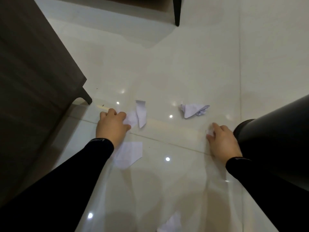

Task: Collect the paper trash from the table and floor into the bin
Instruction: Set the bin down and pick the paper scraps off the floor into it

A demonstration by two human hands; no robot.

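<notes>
Down on the glossy pale floor (167, 72), both hands are low and busy among scattered paper. Left hand (111, 125) is curled, fingers closed over a white scrap (131, 120) that pokes out past the fingertips, and right beside that, just beyond the fingers, a folded strip of paper (141, 113) lies on the tile, touching or nearly touching the gripped scrap; hard to say which. Just below the left wrist, partly tucked under the black sleeve (93, 158), sits a flat torn sheet (129, 154). Right hand (223, 141) is closed too, pinching a small crumpled wad (210, 131) at its fingertips, pressed close to the floor. Ahead of that hand and a touch to its left, a larger crumpled, half-folded piece (194, 109) lies apart from everything, nobody touching it. Immediately to the right of the right hand, the black bin (274, 131) lies tilted, its dark body running off toward the frame edge; its opening is hard to make out from here. Back toward the person, well behind both hands, one more blurred white piece (172, 222) rests at the bottom edge. Left of the left hand, a dark bench (33, 64) rises, one leg (86, 96) planted near the knuckles. Far ahead, another dark furniture leg (177, 12) stands on the tile.
</notes>
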